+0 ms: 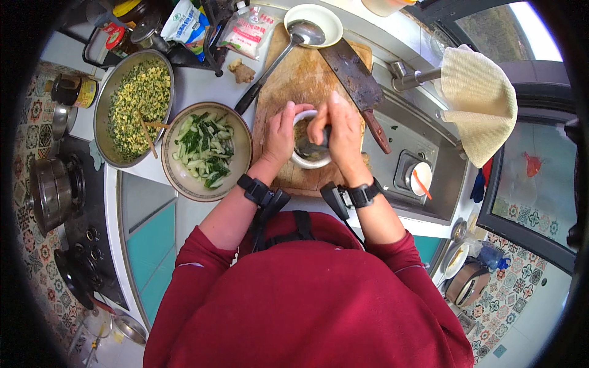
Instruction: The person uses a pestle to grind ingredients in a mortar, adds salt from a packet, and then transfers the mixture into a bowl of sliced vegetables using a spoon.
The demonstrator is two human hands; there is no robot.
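Observation:
A thick-walled white mortar stands on a worn wooden cutting board. My left hand cups its left side, with fingers over the far rim. In my right hand is a dark grey tool, apparently a pestle, its lower end inside the mortar. The right fingers hide most of the tool. Some crushed, brownish food shows in the mortar, too small to name. Left of the board sits a wide bowl of cut cucumber.
A cleaver lies across the board's right edge by the sink. At the back, a ladle rests in a white bowl. Ginger lies beside it. A steel basin of chopped greens and egg holds chopsticks.

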